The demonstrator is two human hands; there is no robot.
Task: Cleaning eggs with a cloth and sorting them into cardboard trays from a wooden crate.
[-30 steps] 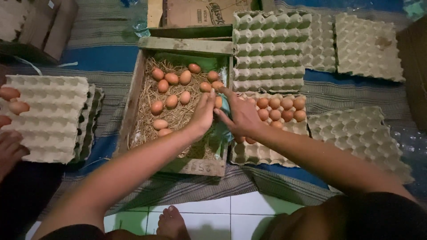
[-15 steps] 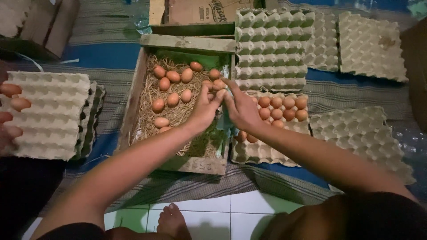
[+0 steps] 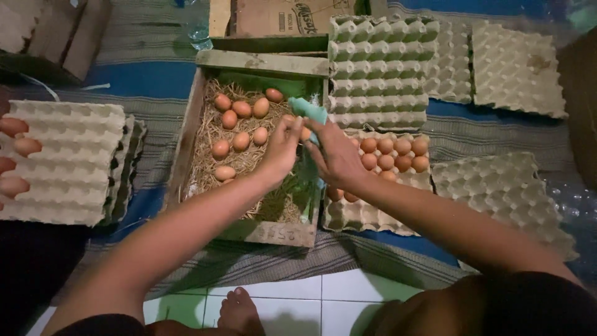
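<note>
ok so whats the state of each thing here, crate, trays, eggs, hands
wooden crate: open, lined with straw, partly filled with brown eggs
tray by the crate: partly filled, eggs in its upper right part
tray stack behind it: empty
tray stack at left: top tray empty but for eggs at its left edge
left hand: over the crate, fingers bent
right hand: at the crate's right edge, by green paper

Both arms reach forward — left hand [image 3: 281, 148] and right hand [image 3: 336, 155] close together, fingers curled, nearly touching.

The right hand [image 3: 336, 155] hides part of the filled egg tray [image 3: 373, 211].
</note>
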